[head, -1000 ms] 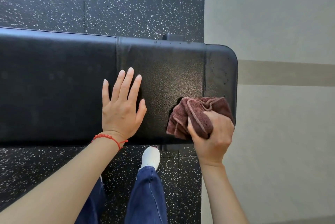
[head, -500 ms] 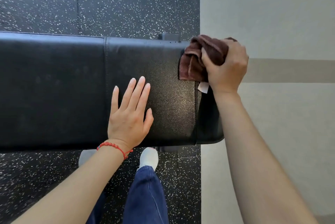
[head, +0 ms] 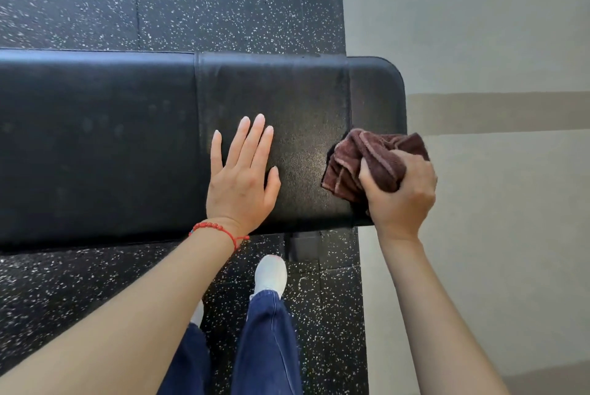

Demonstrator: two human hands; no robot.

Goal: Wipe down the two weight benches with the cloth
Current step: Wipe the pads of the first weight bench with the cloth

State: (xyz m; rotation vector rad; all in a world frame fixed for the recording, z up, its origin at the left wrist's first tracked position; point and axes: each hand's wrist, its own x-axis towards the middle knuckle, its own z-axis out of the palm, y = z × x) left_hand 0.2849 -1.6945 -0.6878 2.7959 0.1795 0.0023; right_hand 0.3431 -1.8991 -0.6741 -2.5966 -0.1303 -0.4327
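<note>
Head view: right hand (head: 400, 193) gripping cloth (head: 357, 161) returned nearside; left hand (head: 242, 177) stays flat on bench (head: 111, 145).

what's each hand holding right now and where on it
The right hand grips the bunched brown cloth around its near right part, against the bench pad. The left hand holds nothing; it rests flat on the pad.
</note>
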